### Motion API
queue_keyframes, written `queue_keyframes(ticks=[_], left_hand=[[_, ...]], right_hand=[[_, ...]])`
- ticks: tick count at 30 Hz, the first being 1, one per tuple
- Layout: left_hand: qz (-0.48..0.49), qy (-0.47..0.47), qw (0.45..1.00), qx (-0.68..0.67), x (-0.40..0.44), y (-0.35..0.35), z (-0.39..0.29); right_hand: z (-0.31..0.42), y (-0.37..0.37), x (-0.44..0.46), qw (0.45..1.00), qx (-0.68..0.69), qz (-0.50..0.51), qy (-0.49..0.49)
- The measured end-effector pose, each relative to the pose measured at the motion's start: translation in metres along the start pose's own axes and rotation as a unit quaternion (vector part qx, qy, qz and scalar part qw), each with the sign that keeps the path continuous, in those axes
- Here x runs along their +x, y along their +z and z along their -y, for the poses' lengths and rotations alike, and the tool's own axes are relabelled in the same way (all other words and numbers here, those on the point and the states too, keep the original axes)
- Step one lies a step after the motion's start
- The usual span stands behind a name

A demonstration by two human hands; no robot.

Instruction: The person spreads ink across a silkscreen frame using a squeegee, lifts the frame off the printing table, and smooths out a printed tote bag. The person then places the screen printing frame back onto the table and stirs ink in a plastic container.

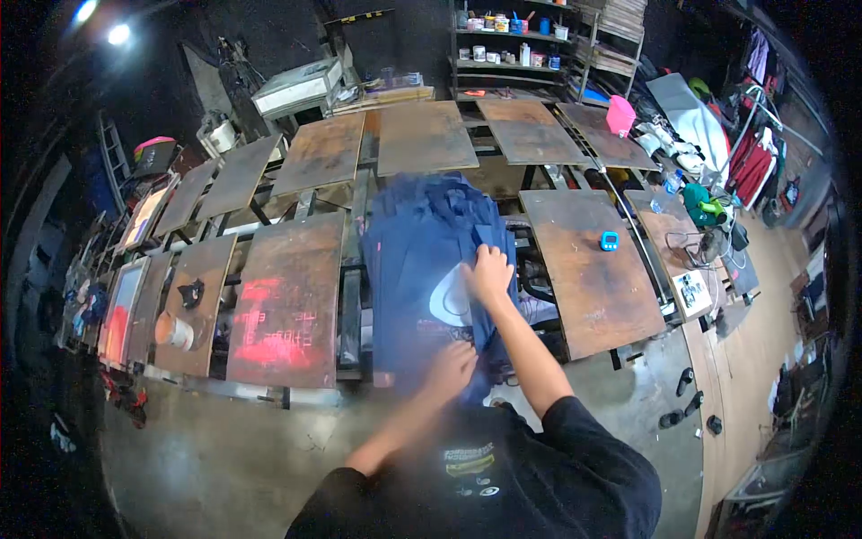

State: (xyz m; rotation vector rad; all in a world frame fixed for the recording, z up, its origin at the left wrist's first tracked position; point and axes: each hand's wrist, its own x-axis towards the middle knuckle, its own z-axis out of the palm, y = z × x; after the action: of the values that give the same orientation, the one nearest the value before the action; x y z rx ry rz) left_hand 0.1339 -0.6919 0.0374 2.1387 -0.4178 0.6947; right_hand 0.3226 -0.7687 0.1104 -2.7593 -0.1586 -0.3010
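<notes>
A pile of dark blue shirts (404, 260) lies over a board in the middle of the frame, with a white rounded print (451, 301) on the top one. Over the pile's right side, beside the print, my right hand (491, 272) has its fingers bent down onto the cloth. My left hand (455, 361) is at the pile's near edge, just below the print, with its fingers curled at the fabric. Blur and the small size hide how much cloth lies between the fingers of either hand.
Flat boards (588, 269) stand in two rows on metal frames. A blue timer (610, 241) lies on the right board, a pink container (620, 117) farther back. A tub (173, 331) stands at left. Shelves (512, 65) hold jars behind. Sandals (685, 382) lie on the floor.
</notes>
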Motion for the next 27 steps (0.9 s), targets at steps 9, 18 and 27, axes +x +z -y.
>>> queue_keyframes(ticks=[9,18,27], left_hand=[[0.150,0.033,0.987,-0.048,-0.007,-0.050,0.005],[-0.061,-0.273,0.896,-0.346,0.017,-0.133,0.041],[-0.155,-0.140,0.970,-0.126,0.078,-0.210,-0.009]], right_hand=[[0.018,0.015,0.057,0.985,0.130,-0.113,-0.002],[0.145,-0.045,-0.026,0.811,0.560,-0.144,-0.083],[0.160,-0.061,-0.124,0.788,0.599,-0.124,-0.065]])
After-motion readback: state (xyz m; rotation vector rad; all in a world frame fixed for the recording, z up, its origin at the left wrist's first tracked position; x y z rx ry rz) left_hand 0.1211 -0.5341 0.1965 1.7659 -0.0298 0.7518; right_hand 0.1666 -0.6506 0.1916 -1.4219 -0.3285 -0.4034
